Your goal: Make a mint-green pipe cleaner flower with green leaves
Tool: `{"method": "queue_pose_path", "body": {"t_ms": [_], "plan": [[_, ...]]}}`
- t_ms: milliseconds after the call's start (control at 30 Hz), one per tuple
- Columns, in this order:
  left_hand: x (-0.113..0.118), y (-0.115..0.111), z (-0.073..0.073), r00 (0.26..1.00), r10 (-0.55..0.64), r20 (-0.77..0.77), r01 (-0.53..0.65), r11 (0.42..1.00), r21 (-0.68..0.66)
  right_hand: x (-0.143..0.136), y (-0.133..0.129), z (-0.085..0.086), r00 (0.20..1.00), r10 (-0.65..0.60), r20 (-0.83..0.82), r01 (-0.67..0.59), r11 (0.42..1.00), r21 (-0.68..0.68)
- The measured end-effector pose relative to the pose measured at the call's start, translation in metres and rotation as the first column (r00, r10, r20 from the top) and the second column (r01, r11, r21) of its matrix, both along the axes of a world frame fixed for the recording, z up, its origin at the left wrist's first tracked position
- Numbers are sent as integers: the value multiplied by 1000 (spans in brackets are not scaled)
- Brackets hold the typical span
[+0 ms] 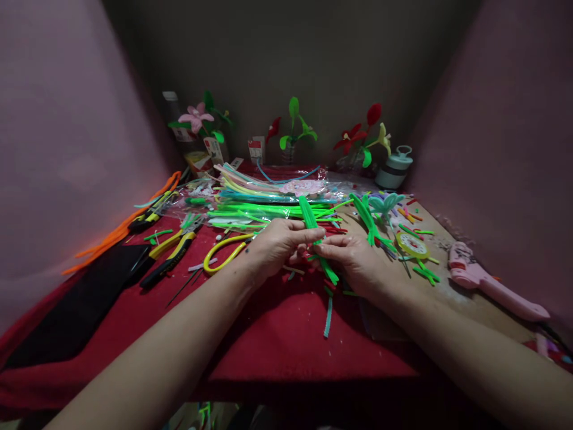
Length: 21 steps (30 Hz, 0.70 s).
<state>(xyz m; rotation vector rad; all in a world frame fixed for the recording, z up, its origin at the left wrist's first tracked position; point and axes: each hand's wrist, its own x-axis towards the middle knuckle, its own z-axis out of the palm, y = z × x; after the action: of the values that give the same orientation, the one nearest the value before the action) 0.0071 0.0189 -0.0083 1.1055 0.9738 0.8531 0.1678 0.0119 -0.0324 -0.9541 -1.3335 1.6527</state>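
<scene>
Between my two hands is a bright green bundle of pipe cleaners, its rounded end pointing up and away and its loose ends hanging towards me. My left hand pinches the bundle's middle between thumb and fingers. Just below that, my right hand grips the lower part with its fingertips. A second green pipe-cleaner bundle lies right of my hands. Scissors with yellow handles lie on the red cloth by my left wrist. Behind my hands are long green pipe cleaners.
On the left lie pliers, a black flat object and orange pipe cleaners. To the right are a yellow tape roll and a pink glue gun. Pipe-cleaner flowers and a lidded canister stand along the back.
</scene>
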Motion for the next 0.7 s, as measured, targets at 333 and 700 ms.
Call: {"method": "queue_pose_path", "body": {"t_ms": [333, 700], "plan": [[15, -2, 2, 972, 231, 38, -232, 972, 23, -3, -5, 2, 998, -50, 28, 53, 994, -94], [-9, 18, 14, 840, 479, 257, -480, 875, -63, -6, -13, 7, 998, 12, 55, -6, 993, -119]]}}
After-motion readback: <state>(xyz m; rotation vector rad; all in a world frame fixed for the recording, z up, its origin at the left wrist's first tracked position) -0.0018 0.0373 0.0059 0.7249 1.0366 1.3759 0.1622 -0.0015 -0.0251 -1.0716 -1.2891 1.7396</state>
